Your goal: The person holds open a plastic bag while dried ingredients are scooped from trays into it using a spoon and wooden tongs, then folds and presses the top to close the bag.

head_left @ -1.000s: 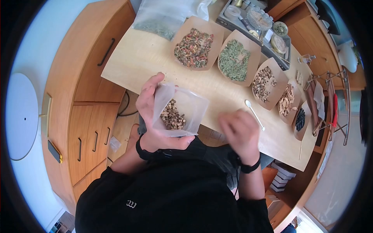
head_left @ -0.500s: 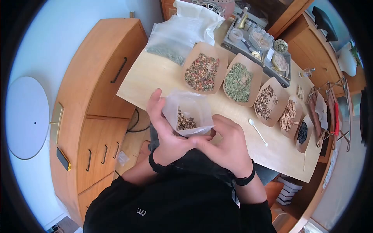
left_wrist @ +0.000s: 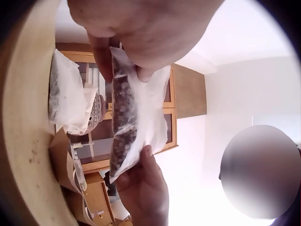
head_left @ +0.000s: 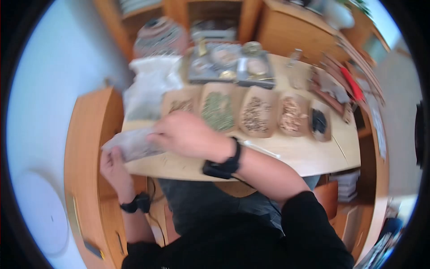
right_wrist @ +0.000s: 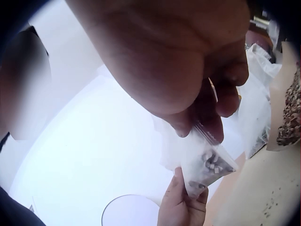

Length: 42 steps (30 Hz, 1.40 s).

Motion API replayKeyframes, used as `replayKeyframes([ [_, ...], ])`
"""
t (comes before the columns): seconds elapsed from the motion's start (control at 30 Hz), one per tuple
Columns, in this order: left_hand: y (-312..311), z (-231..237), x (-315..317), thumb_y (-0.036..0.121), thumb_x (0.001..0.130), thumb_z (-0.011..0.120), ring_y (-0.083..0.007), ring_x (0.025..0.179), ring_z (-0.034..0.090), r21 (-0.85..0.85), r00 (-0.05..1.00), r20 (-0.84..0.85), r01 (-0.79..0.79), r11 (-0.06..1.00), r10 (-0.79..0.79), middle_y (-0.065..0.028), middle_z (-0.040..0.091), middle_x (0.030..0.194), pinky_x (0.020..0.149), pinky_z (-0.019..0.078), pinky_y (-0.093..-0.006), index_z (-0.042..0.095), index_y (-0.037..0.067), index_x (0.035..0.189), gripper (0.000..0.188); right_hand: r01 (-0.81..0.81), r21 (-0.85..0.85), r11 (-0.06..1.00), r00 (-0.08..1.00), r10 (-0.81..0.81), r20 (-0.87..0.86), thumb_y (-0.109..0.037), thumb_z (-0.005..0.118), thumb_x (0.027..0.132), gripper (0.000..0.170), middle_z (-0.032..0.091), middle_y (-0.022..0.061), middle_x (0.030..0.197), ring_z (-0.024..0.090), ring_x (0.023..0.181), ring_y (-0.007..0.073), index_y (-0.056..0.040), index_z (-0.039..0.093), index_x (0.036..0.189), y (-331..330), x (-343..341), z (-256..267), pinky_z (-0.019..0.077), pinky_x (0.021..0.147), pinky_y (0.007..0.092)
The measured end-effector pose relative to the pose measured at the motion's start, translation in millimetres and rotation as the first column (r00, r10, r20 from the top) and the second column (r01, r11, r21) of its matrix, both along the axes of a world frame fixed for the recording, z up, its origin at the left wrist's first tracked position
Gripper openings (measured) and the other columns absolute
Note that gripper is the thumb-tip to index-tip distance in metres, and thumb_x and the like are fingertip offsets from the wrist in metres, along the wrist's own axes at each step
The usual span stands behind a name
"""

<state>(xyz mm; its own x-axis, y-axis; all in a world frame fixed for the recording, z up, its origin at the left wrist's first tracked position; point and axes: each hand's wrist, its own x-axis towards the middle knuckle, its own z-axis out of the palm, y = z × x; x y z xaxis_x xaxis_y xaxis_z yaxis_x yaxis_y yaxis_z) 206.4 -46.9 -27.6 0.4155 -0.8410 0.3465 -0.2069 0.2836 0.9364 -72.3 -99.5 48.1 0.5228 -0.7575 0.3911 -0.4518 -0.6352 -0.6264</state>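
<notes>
A clear plastic bag (head_left: 134, 144) of brown dried pieces is held between both hands above the table's left edge. My left hand (head_left: 117, 172) pinches its left end, thumb on the near side. At the other end, my right hand (head_left: 190, 136) grips the bag between thumb and fingers. In the left wrist view the bag (left_wrist: 124, 125) is stretched between the hands, with the pieces gathered along one side. The right wrist view shows the bag (right_wrist: 209, 167) below my right hand (right_wrist: 188, 70), and my left hand (right_wrist: 181, 207) at its lower end.
Paper trays hold dried material: green herb (head_left: 218, 111), brown pieces (head_left: 256, 115), pale chips (head_left: 291, 114) and dark sticks (head_left: 319, 122). A white spoon (head_left: 262, 149) lies before them. Behind stand a grey tray (head_left: 256, 84) of jars and white bags (head_left: 154, 83). A wooden cabinet (head_left: 92, 130) is at left.
Both hands have carried the bag left and farther over the table. The bag was upright with its top spread; now it lies sideways between them. The head view has turned and is blurred.
</notes>
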Motion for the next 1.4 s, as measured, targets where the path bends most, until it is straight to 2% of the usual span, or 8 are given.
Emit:
replayKeyframes([
  [0.1, -55, 5, 21, 0.014, 0.118, 0.066, -0.0128, 0.103, 0.071, -0.106, 0.991, -0.059, 0.115, 0.988, -0.122, -0.008, 0.079, 0.116, 0.093, 0.0581, -0.0301, 0.073, -0.002, 0.12, 0.018, 0.149, 0.014, 0.989, 0.987, -0.147, -0.067, -0.037, 0.073, 0.103, 0.036, 0.079, 0.0219, 0.092, 0.077, 0.093, 0.0468, -0.0027, 0.083, 0.096, -41, 28, -5, 0.0614, 0.086, 0.0568],
  [0.3, -143, 12, 87, 0.021, 0.116, 0.07, -0.0139, 0.1, 0.071, 0.341, 0.89, 0.241, 0.296, 0.892, -0.387, -0.0078, 0.079, 0.113, 0.089, 0.0569, -0.0302, 0.073, -0.001, 0.121, 0.023, 0.258, -0.003, 0.966, 0.965, -0.257, -0.05, -0.034, 0.075, 0.101, 0.031, 0.08, 0.0197, 0.1, 0.078, 0.096, 0.0441, -0.0033, 0.082, 0.101, -56, 19, -2, 0.0621, 0.086, 0.0554],
  [0.37, -144, 15, 84, 0.022, 0.115, 0.072, -0.0132, 0.1, 0.071, 0.493, 0.868, 0.321, 0.188, 0.85, -0.379, -0.0068, 0.079, 0.11, 0.088, 0.0562, -0.0304, 0.071, -0.002, 0.133, 0.03, 0.235, -0.078, 0.969, 0.972, -0.236, -0.011, -0.033, 0.075, 0.102, 0.03, 0.078, 0.0174, 0.099, 0.078, 0.096, 0.0422, -0.004, 0.081, 0.103, -27, -11, 1, 0.0623, 0.086, 0.0533],
  [0.63, -119, -12, 71, 0.024, 0.115, 0.069, -0.0149, 0.111, 0.07, 0.431, 0.933, 0.281, 0.087, 0.898, -0.225, -0.0092, 0.077, 0.126, 0.092, 0.0564, -0.0314, 0.057, 0.003, 0.158, 0.049, 0.4, -0.242, 0.884, 0.908, -0.417, -0.023, -0.022, 0.08, 0.096, 0.016, 0.07, 0.0086, 0.095, 0.073, 0.093, 0.0318, -0.0087, 0.075, 0.104, 144, -183, -34, 0.0568, 0.086, 0.046],
  [0.8, -135, -39, 99, 0.026, 0.115, 0.07, -0.0188, 0.119, 0.069, 0.373, 0.897, 0.325, 0.17, 0.912, -0.301, -0.0131, 0.076, 0.132, 0.102, 0.0553, -0.035, 0.048, 0.002, 0.165, 0.06, 0.696, -0.223, 0.682, 0.682, -0.726, -0.088, -0.013, 0.084, 0.091, 0.024, 0.073, 0.011, 0.097, 0.072, 0.089, 0.0338, -0.0064, 0.08, 0.114, 209, -291, -40, 0.0558, 0.081, 0.046],
  [1.03, -92, -18, 37, 0.025, 0.11, 0.075, -0.0381, 0.156, 0.05, 0.262, 0.768, 0.636, -0.119, 0.958, -0.079, -0.03, 0.05, 0.166, 0.129, 0.0394, -0.0495, 0.035, 0.0, 0.174, 0.079, 0.874, -0.303, 0.38, 0.371, -0.924, -0.089, -0.012, 0.082, 0.093, 0.031, 0.075, 0.016, 0.132, 0.07, 0.115, 0.0384, -0.0045, 0.081, 0.123, 218, -420, -24, 0.0582, 0.101, 0.0472],
  [1.23, -53, -7, -9, 0.021, 0.109, 0.075, -0.0424, 0.162, 0.043, 0.176, 0.669, 0.742, -0.131, 0.976, -0.044, -0.0313, 0.046, 0.17, 0.135, 0.0314, -0.0524, 0.037, -0.003, 0.173, 0.078, 0.8, -0.297, 0.521, 0.337, -0.801, -0.495, -0.021, 0.079, 0.099, 0.046, 0.064, 0.0166, 0.162, 0.06, 0.145, 0.0431, -0.0101, 0.077, 0.144, 173, -511, -11, 0.0489, 0.124, 0.0509],
  [1.4, -26, -8, -33, 0.023, 0.108, 0.076, -0.0404, 0.163, 0.043, 0.09, 0.57, 0.821, -0.149, 0.985, 0.011, -0.0286, 0.046, 0.172, 0.135, 0.0328, -0.0519, 0.039, 0.0, 0.173, 0.078, 0.73, -0.282, 0.623, 0.448, -0.747, -0.491, -0.022, 0.08, 0.097, 0.053, 0.057, 0.0153, 0.17, 0.052, 0.153, 0.0448, -0.0174, 0.074, 0.15, 123, -521, -14, 0.0403, 0.131, 0.0556],
])
